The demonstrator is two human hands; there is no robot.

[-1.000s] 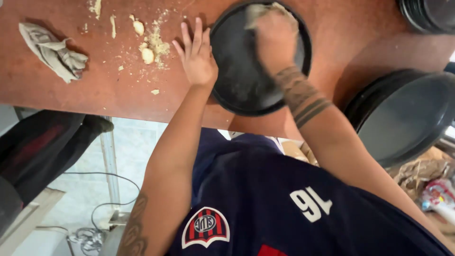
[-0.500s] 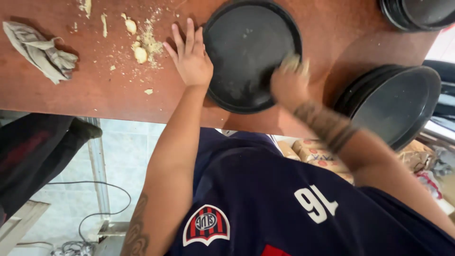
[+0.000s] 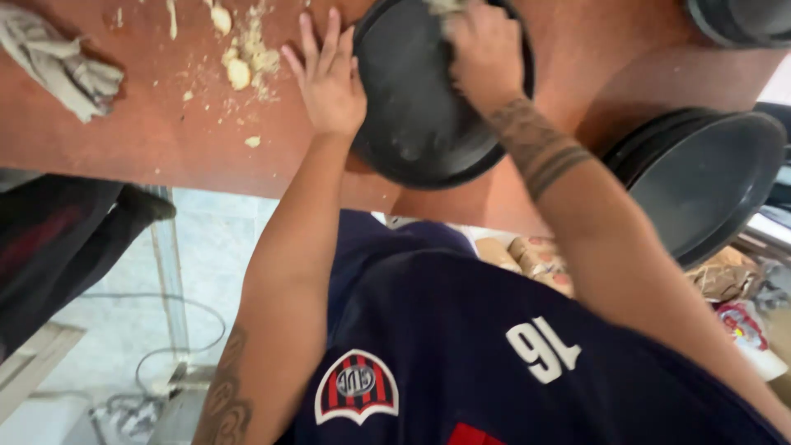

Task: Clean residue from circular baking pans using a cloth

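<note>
Overhead, looking down the person's own torso: the left hand (image 3: 329,78) lies flat and open, fingers spread on the reddish-brown table (image 3: 140,140), its edge pressed against the rim of a round black pan (image 3: 412,124) to brace it, grasping nothing. The right hand (image 3: 486,53) is clenched around a pale wad, probably a cloth or lump of dough (image 3: 445,7), pushed against the far inside of the pan; most of it is hidden by the fingers, so which it is cannot be told. The pan sits on the table and overhangs the near edge a little. Judgement: to work the pan well, the bracing hand should stay firm on the rim so the pan does not slide off the edge, and the rubbing strokes should cover the whole inner face and wall. Surface: dough crumbs and scraps (image 3: 243,62) scattered just left of the open hand; a crumpled grey rag (image 3: 62,66) well apart at far left. More dark round pans (image 3: 700,181) stacked to the right, another stack (image 3: 741,21) at top right. Below the table: pale tiled floor, loose cable (image 3: 177,330), bags of goods (image 3: 535,255)
</note>
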